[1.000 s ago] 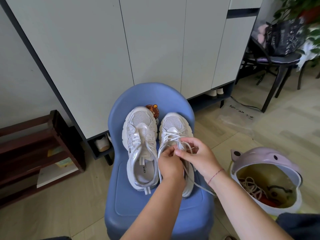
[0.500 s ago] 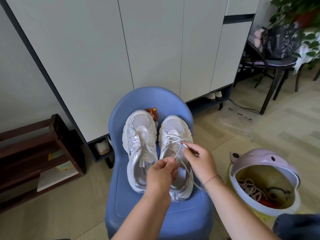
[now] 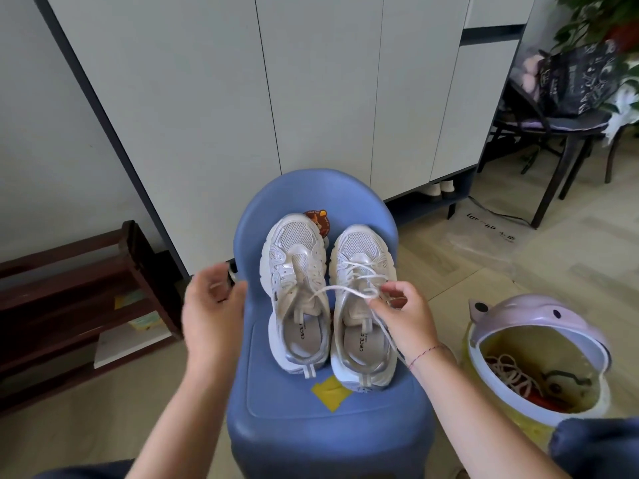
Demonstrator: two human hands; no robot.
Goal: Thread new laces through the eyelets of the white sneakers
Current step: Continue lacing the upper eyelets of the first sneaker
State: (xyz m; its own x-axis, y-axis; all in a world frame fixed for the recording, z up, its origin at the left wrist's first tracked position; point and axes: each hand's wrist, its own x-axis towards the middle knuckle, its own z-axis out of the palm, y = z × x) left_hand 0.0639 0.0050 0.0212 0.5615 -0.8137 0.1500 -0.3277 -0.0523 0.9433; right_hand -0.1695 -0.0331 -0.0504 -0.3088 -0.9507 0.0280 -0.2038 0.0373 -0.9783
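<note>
Right hand (image 3: 404, 312) pinching lace (image 3: 340, 288), above laced sneaker (image 3: 359, 243) — left hand (image 3: 212, 305) blurred

A blue plastic chair (image 3: 328, 426) stands before pale cabinet doors (image 3: 207, 98), with a yellow tape patch (image 3: 331, 392) on its seat and a bear sticker (image 3: 320, 221) on its back. A dark wooden shoe rack (image 3: 69, 305) stands left. To the right is a lilac-lidded bin (image 3: 539, 319) (animal face, tangled cords inside); beyond it, a black chair (image 3: 560, 133) carries a black bag (image 3: 581, 81).

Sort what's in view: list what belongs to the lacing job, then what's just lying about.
Job: half-laced sneaker, unlaced sneaker, white lace pinched by right hand, left hand, blue stool under the shoes.
Lying about: lidded bin, wooden rack, black bag, yellow tape patch.
</note>
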